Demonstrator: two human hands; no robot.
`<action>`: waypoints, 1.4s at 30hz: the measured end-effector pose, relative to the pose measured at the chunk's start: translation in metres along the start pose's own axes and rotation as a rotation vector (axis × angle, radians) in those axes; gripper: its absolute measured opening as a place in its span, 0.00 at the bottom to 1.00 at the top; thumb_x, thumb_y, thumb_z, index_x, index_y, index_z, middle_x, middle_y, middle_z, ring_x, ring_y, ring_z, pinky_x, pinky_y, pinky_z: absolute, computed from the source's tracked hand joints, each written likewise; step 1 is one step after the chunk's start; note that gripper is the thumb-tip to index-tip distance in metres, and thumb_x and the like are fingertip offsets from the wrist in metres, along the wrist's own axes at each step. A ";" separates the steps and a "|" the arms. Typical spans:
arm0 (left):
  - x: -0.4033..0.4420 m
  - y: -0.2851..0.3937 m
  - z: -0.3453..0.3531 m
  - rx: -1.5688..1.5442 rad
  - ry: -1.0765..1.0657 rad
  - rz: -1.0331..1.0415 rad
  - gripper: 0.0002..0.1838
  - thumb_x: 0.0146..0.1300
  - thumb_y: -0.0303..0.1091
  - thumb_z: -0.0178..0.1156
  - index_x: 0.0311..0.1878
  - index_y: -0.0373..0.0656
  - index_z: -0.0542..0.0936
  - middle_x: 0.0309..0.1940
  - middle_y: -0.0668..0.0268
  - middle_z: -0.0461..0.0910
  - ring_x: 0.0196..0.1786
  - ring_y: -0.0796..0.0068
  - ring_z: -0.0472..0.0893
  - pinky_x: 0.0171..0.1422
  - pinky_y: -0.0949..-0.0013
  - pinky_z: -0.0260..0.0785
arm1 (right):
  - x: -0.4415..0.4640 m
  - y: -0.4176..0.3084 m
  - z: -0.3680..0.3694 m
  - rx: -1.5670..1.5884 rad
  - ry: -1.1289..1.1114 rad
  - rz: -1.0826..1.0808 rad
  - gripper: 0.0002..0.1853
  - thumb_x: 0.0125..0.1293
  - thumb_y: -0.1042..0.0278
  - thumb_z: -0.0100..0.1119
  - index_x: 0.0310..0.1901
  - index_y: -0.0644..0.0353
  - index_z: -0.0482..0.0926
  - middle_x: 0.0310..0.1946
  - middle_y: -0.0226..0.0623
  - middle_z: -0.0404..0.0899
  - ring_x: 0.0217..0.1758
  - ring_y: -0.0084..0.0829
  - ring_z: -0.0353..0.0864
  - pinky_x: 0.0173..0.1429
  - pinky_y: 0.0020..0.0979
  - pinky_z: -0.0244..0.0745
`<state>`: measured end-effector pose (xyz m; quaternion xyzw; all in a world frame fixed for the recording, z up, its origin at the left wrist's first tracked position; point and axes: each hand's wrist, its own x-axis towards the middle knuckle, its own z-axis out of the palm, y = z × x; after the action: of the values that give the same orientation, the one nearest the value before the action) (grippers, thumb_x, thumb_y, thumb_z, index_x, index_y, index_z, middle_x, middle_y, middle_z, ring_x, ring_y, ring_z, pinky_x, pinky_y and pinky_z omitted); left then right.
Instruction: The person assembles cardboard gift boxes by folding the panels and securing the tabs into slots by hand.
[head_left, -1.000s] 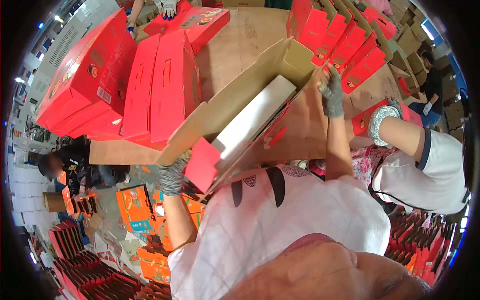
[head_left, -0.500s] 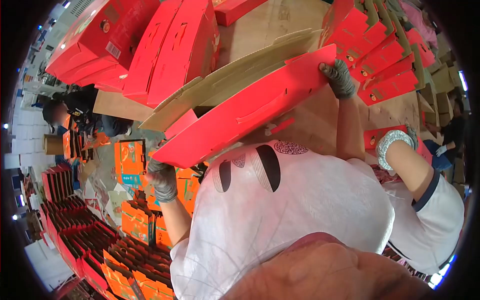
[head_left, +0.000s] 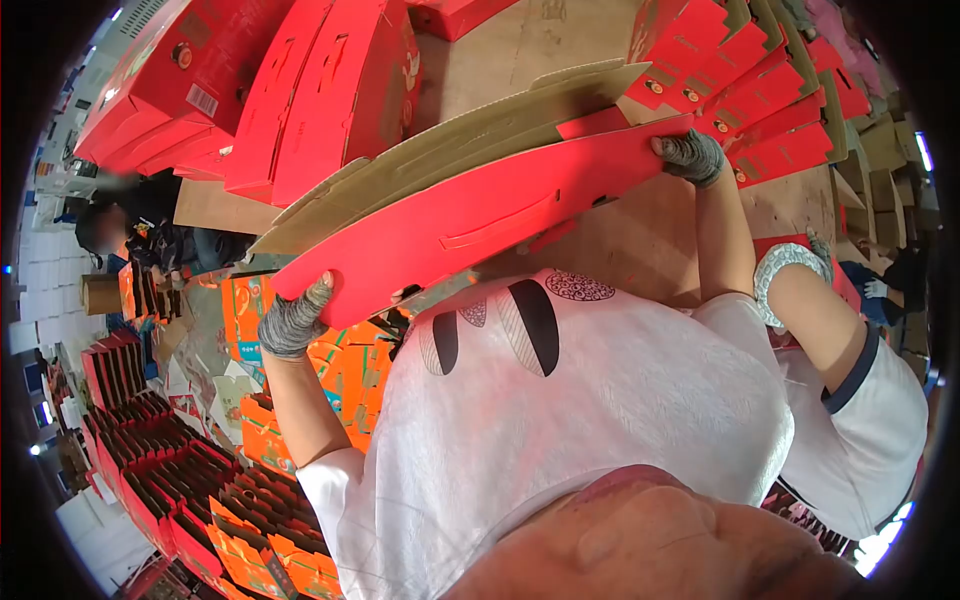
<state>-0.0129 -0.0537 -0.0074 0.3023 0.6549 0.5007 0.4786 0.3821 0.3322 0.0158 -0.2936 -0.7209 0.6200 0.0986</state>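
Observation:
A red cardboard box (head_left: 400,245) with brown inner faces and raised flaps is held between my two hands, tilted in front of my chest. A long slot with a folded tab runs along its near red panel. My left hand (head_left: 295,320), in a grey fingerless-style glove, grips the left lower corner with the thumb on the red face. At the opposite upper corner, my right hand (head_left: 692,158), gloved the same way, grips the end with the thumb on the red face. The fingers behind the panel are partly hidden.
Finished-looking red boxes (head_left: 330,100) stand on the wooden table (head_left: 500,60) at upper left. Nested red boxes (head_left: 770,110) are at upper right. Orange boxes (head_left: 345,370) and rows of red cartons (head_left: 160,450) lie at lower left. A co-worker's sleeve (head_left: 865,400) is close on the right.
Both hands have spread slightly outward with the box. My left hand has shifted left, its thumb now lying over the red panel, and the box's inner flaps have drawn closer to the near panel.

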 end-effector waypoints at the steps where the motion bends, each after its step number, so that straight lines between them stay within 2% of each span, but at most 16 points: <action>1: 0.000 0.008 0.006 -0.371 0.035 -0.139 0.35 0.49 0.25 0.70 0.61 0.56 0.69 0.56 0.60 0.72 0.55 0.62 0.74 0.59 0.59 0.68 | -0.002 -0.002 0.010 -0.001 0.004 0.003 0.24 0.57 0.51 0.63 0.49 0.60 0.76 0.39 0.33 0.80 0.44 0.25 0.76 0.49 0.29 0.72; 2: 0.002 0.003 0.003 -0.371 0.032 -0.139 0.35 0.49 0.25 0.70 0.61 0.56 0.69 0.56 0.60 0.72 0.55 0.62 0.74 0.59 0.59 0.68 | -0.002 -0.003 0.020 0.007 0.124 -0.091 0.24 0.57 0.51 0.64 0.48 0.60 0.76 0.39 0.33 0.80 0.44 0.24 0.76 0.49 0.29 0.72; 4: 0.004 -0.003 -0.002 1.127 0.035 1.098 0.31 0.50 0.30 0.70 0.58 0.43 0.69 0.53 0.61 0.73 0.53 0.68 0.75 0.57 0.60 0.68 | 0.003 -0.007 0.027 0.012 0.244 -0.191 0.23 0.58 0.51 0.64 0.48 0.60 0.76 0.40 0.32 0.79 0.44 0.24 0.76 0.49 0.28 0.72; 5: 0.002 -0.007 0.000 1.130 0.042 1.099 0.31 0.50 0.30 0.70 0.58 0.43 0.69 0.53 0.61 0.73 0.53 0.68 0.75 0.57 0.60 0.68 | 0.009 -0.009 0.027 -0.052 0.367 -0.284 0.22 0.57 0.53 0.64 0.47 0.60 0.76 0.40 0.33 0.79 0.45 0.25 0.75 0.50 0.29 0.71; 7: -0.009 0.005 0.033 -0.124 0.270 0.158 0.31 0.50 0.34 0.71 0.56 0.37 0.69 0.52 0.61 0.73 0.51 0.70 0.75 0.55 0.61 0.69 | 0.019 -0.024 0.039 -0.117 0.470 -0.376 0.21 0.56 0.55 0.65 0.46 0.60 0.76 0.40 0.33 0.79 0.46 0.26 0.75 0.52 0.29 0.70; 9: -0.007 -0.002 0.042 -0.027 0.382 0.277 0.30 0.50 0.35 0.71 0.55 0.37 0.71 0.52 0.60 0.73 0.49 0.71 0.76 0.53 0.63 0.70 | 0.017 -0.056 0.064 -0.653 0.764 -0.939 0.22 0.52 0.54 0.66 0.44 0.59 0.76 0.39 0.34 0.78 0.47 0.33 0.75 0.52 0.32 0.69; 14: -0.015 0.050 0.082 0.221 0.652 0.782 0.37 0.49 0.45 0.70 0.60 0.41 0.68 0.55 0.59 0.69 0.54 0.68 0.72 0.58 0.59 0.66 | 0.033 -0.071 0.087 -1.181 0.401 -1.039 0.26 0.50 0.49 0.66 0.45 0.60 0.77 0.41 0.38 0.79 0.48 0.42 0.75 0.51 0.38 0.70; 16: -0.025 0.066 0.074 1.453 0.504 0.792 0.49 0.40 0.56 0.70 0.65 0.45 0.63 0.56 0.59 0.67 0.60 0.61 0.66 0.65 0.55 0.54 | 0.041 -0.075 0.087 -1.143 0.267 -0.887 0.27 0.53 0.45 0.62 0.46 0.61 0.77 0.39 0.43 0.79 0.43 0.45 0.78 0.48 0.40 0.72; 20: -0.013 0.077 0.078 1.580 0.375 0.599 0.61 0.29 0.63 0.70 0.68 0.45 0.57 0.55 0.56 0.67 0.58 0.56 0.66 0.63 0.54 0.54 | 0.057 -0.092 0.088 -1.179 0.010 -0.708 0.29 0.56 0.41 0.57 0.46 0.62 0.77 0.35 0.49 0.79 0.38 0.49 0.78 0.45 0.41 0.73; 26: 0.010 0.091 0.069 1.512 0.096 0.452 0.59 0.27 0.60 0.73 0.65 0.38 0.61 0.53 0.48 0.71 0.55 0.51 0.72 0.58 0.53 0.63 | 0.065 -0.098 0.091 -1.296 -0.232 -0.399 0.27 0.62 0.43 0.51 0.44 0.62 0.78 0.32 0.50 0.78 0.37 0.50 0.78 0.42 0.41 0.73; 28: 0.016 0.104 0.070 1.400 -0.084 0.292 0.53 0.30 0.57 0.74 0.61 0.37 0.67 0.42 0.48 0.79 0.46 0.51 0.78 0.53 0.59 0.69 | 0.063 -0.103 0.098 -1.339 -0.141 -0.456 0.26 0.61 0.42 0.51 0.43 0.61 0.80 0.33 0.48 0.79 0.37 0.47 0.79 0.44 0.40 0.73; 32: 0.022 0.104 0.067 1.309 -0.180 0.228 0.50 0.31 0.54 0.73 0.60 0.37 0.69 0.44 0.50 0.79 0.47 0.52 0.79 0.53 0.59 0.70 | 0.055 -0.099 0.111 -1.459 0.049 -0.681 0.24 0.60 0.48 0.55 0.45 0.62 0.78 0.37 0.47 0.79 0.44 0.47 0.77 0.49 0.43 0.70; 34: 0.023 0.108 0.068 1.312 -0.185 0.194 0.50 0.31 0.54 0.73 0.60 0.37 0.69 0.44 0.50 0.79 0.48 0.51 0.78 0.54 0.59 0.70 | 0.060 -0.079 0.120 -1.243 0.311 -1.119 0.22 0.56 0.48 0.59 0.40 0.62 0.80 0.32 0.41 0.80 0.38 0.42 0.78 0.45 0.40 0.71; 36: 0.021 0.102 0.066 1.318 -0.193 0.161 0.50 0.31 0.54 0.73 0.60 0.38 0.69 0.45 0.50 0.78 0.49 0.51 0.77 0.55 0.59 0.69 | 0.063 -0.072 0.128 -1.184 0.303 -1.151 0.21 0.56 0.50 0.60 0.39 0.63 0.80 0.31 0.41 0.79 0.37 0.42 0.77 0.43 0.40 0.71; 38: 0.018 0.083 0.061 1.333 0.010 0.527 0.49 0.32 0.53 0.72 0.61 0.39 0.68 0.49 0.51 0.76 0.52 0.51 0.75 0.58 0.57 0.66 | 0.064 -0.069 0.129 -1.122 0.299 -1.176 0.20 0.55 0.52 0.61 0.37 0.64 0.79 0.29 0.40 0.78 0.35 0.42 0.76 0.42 0.40 0.71; 42: -0.006 0.076 0.073 1.385 0.200 0.754 0.50 0.33 0.52 0.70 0.62 0.40 0.67 0.53 0.52 0.71 0.55 0.52 0.72 0.60 0.53 0.62 | 0.067 -0.077 0.127 -1.158 0.070 -0.884 0.17 0.58 0.52 0.58 0.34 0.62 0.79 0.27 0.43 0.76 0.33 0.44 0.76 0.41 0.42 0.70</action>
<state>0.0511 -0.0081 0.0637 0.6863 0.7105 0.1325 -0.0812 0.2407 0.2585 0.0470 0.0003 -0.9809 0.0318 0.1919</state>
